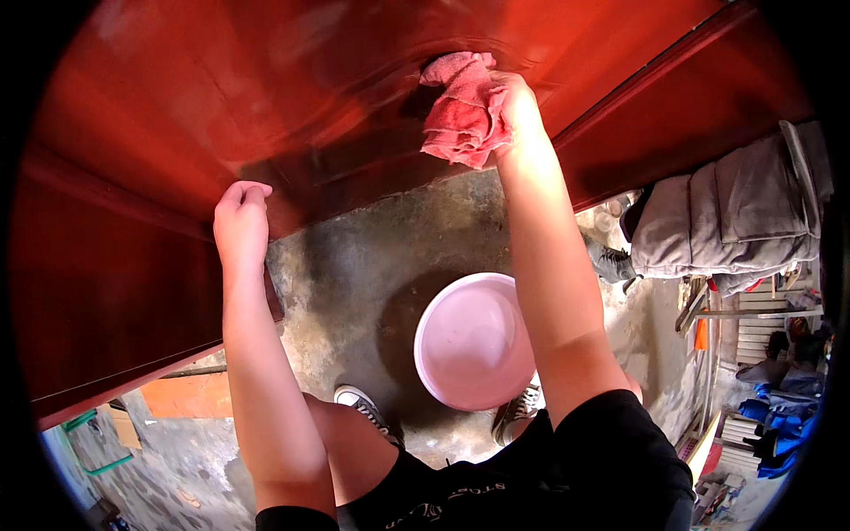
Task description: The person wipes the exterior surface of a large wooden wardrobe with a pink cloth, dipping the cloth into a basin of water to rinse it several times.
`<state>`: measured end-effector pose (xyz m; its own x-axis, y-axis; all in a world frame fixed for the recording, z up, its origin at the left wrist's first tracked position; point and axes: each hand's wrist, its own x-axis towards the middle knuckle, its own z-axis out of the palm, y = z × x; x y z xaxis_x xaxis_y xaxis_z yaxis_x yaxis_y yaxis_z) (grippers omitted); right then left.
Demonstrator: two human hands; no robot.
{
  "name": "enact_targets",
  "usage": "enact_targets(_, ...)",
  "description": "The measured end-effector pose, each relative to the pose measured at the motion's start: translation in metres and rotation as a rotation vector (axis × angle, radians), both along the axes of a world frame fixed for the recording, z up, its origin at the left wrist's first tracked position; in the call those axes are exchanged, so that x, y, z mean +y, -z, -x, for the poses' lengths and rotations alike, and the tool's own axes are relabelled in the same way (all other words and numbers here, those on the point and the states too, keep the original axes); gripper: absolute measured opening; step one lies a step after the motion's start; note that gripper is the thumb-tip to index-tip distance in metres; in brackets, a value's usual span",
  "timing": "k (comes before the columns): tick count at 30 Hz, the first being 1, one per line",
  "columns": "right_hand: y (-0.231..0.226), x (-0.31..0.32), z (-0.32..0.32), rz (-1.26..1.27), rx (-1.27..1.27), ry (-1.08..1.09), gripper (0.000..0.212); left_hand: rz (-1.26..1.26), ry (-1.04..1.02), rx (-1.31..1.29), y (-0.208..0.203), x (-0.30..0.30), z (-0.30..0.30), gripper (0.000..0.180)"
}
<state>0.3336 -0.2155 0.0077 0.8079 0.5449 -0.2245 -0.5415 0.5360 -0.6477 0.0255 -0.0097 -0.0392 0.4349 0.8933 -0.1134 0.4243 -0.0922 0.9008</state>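
Note:
A crumpled pink cloth (462,113) is pressed against a glossy red panel (221,84). My right hand (520,104) has its fingers closed on the cloth, which covers some of the fingertips. To the left, my left hand (242,205) is at the lower edge of the red surface, its fingers curled in. Whatever those fingers may grip is hidden from view. Below and between my arms, a round light-pink basin (474,341) stands on the concrete floor; my right forearm overlaps its right rim.
My shoes (363,405) flank the basin. Red side panels (97,283) stand at left and right. A grey padded cloth item (726,212) sits at the right beside a dark shoe (613,262). Blue fabric (779,425) lies farther right, and an orange-brown board (188,396) at lower left.

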Motion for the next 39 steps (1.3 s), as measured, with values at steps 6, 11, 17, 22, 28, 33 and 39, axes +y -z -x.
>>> enact_targets(6, 0.01, -0.016, -0.018, 0.042, -0.356, -0.282, 0.035, 0.012, 0.031, 0.047, -0.012, -0.001, 0.016, 0.024)
enact_targets(11, 0.06, -0.069, -0.11, 0.051, -0.212, -0.11, 0.024, 0.056, 0.091, 0.033, -0.014, -0.01, 0.003, 0.024)
enact_targets(17, 0.001, -0.021, -0.003, 0.706, -0.601, 0.003, 0.017, -0.022, 0.021, -0.008, -0.012, -0.006, 0.015, 0.023)
enact_targets(22, -0.028, 0.006, 0.055, 1.409, -1.83, 0.283, 0.029, -0.015, 0.099, -0.01, -0.009, -0.027, -0.011, 0.023)
enact_targets(28, -0.016, -0.042, 0.018, 1.518, -1.851, 0.39, 0.037, -0.027, 0.17, 0.014, -0.017, -0.044, -0.022, 0.022)
enact_targets(33, -0.027, -0.006, 0.049, 1.367, -1.933, 0.252, 0.035, -0.074, 0.148, 0.058, -0.014, -0.044, -0.03, 0.022)
enact_targets(39, -0.003, -0.026, 0.017, 1.291, -1.775, 0.416, 0.029, -0.182, 0.211, 0.214, -0.016, -0.063, -0.032, 0.023)
